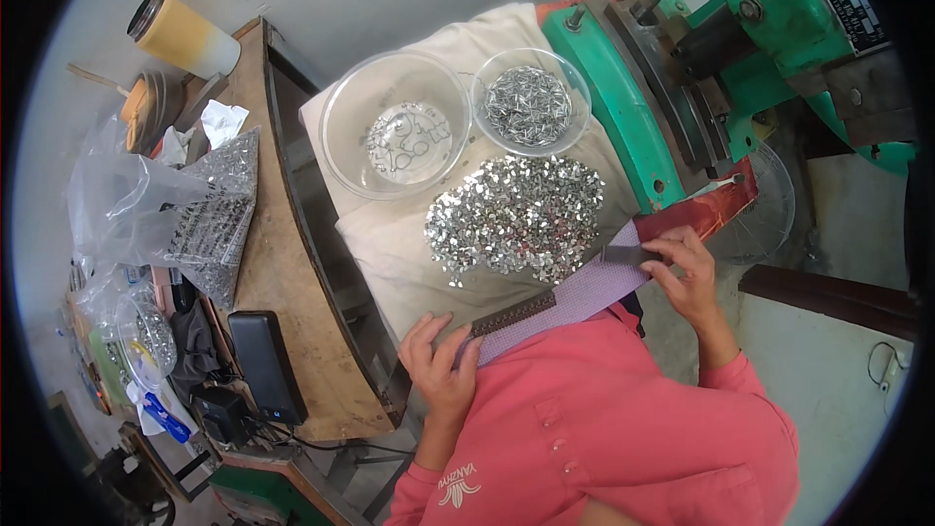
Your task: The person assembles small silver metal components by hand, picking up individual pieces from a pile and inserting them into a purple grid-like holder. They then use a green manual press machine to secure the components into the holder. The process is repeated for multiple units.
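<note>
My left hand (438, 360) pinches the near end of a dark, narrow bar (516, 313) with a row of small notches or pieces along it. The bar lies along a purple textured strip (575, 302) at the edge of the cloth, just before my body. My right hand (687, 273) grips a short, flat dark piece (628, 254) between thumb and fingers, over the strip's right end. Beyond the strip spreads a pile of small shiny metal pieces (521, 219). What exactly sits in the bar's notches is too small to tell.
Behind the pile stand a clear tub (336, 127) with a few metal bits and a smaller bowl of slim metal parts (529, 105). A green press (623, 117) rises at the right. The wooden table (302, 331) at left bears a black power bank (267, 366), bags and a yellow bottle (190, 36).
</note>
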{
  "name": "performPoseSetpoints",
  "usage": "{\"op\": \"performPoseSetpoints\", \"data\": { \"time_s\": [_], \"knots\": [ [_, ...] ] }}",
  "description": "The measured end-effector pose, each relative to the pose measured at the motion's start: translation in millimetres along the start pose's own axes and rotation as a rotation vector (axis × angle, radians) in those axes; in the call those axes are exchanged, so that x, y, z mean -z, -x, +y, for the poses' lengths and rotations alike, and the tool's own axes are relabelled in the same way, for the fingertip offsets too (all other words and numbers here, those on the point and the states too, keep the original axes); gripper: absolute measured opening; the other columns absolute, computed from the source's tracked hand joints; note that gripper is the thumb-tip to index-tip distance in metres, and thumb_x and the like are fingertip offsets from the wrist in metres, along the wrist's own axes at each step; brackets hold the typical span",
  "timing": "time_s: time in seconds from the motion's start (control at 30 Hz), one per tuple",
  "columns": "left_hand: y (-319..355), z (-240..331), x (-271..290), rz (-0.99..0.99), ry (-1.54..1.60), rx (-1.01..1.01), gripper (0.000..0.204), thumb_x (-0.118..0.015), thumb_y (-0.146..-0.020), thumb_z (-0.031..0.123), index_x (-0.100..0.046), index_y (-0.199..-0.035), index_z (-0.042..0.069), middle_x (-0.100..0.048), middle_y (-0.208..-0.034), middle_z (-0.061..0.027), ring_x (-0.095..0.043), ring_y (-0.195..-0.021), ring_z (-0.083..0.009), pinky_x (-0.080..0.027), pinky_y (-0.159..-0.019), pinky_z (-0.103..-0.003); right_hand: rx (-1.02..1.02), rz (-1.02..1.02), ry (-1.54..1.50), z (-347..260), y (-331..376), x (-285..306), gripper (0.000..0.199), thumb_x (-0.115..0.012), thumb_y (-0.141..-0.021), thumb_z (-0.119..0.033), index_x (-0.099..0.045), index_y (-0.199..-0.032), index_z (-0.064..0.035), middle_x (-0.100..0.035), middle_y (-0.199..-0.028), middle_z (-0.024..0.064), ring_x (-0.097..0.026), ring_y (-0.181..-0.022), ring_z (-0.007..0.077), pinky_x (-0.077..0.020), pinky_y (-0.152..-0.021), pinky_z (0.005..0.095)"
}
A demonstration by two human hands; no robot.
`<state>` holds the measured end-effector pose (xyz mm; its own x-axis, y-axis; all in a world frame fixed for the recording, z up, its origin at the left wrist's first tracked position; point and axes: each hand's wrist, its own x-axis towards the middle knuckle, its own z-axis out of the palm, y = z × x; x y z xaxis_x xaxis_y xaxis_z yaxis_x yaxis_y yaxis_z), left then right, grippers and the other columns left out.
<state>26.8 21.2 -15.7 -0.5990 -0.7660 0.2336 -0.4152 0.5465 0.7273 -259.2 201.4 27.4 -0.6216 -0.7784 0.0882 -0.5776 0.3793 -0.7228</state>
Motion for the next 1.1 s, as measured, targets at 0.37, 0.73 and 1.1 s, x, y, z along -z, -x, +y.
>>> {"op": "performPoseSetpoints", "data": {
  "time_s": [0.37, 0.73, 1.1],
  "knots": [
    [-9.7, 10.7, 4.3, 0.002, 0.085, 0.103, 0.024, -0.076, -0.076, 0.006, -0.067, -0.097, 0.006, -0.063, -0.11, -0.0112, -0.056, -0.108, -0.0325, -0.042, -0.093, -0.042, 0.418, -0.199, 0.049, -65.4, -24.8, -49.6, 0.028, -0.08, -0.076, -0.014, -0.07, -0.102, -0.0076, -0.063, -0.094, 0.0072, -0.063, -0.081, 0.0252, -0.0522, -0.068, 0.0355],
    [-20.8, 23.6, 7.9, -0.079, 0.032, 0.229, 0.011, -0.07, -0.084, 0.009, -0.061, -0.086, 0.003, -0.055, -0.093, -0.0117, -0.055, -0.087, -0.0311, -0.043, -0.076, -0.04, 0.535, -0.304, 0.064, -73.9, -30.2, -81.2, 0.027, -0.078, -0.075, -0.015, -0.067, -0.099, -0.0066, -0.057, -0.09, 0.0058, -0.059, -0.082, 0.0241, -0.052, -0.069, 0.0356],
    [-23.0, 27.7, 7.5, -0.134, 0.025, 0.197, 0.014, -0.074, -0.08, 0.009, -0.061, -0.081, 0.004, -0.056, -0.091, -0.0105, -0.055, -0.084, -0.0308, -0.042, -0.074, -0.041, 0.316, -0.204, 0.025, -59.8, -14.9, -72.1, 0.032, -0.08, -0.078, -0.018, -0.071, -0.105, -0.0054, -0.06, -0.09, 0.0081, -0.061, -0.078, 0.025, -0.051, -0.065, 0.0342]
  ]
}}
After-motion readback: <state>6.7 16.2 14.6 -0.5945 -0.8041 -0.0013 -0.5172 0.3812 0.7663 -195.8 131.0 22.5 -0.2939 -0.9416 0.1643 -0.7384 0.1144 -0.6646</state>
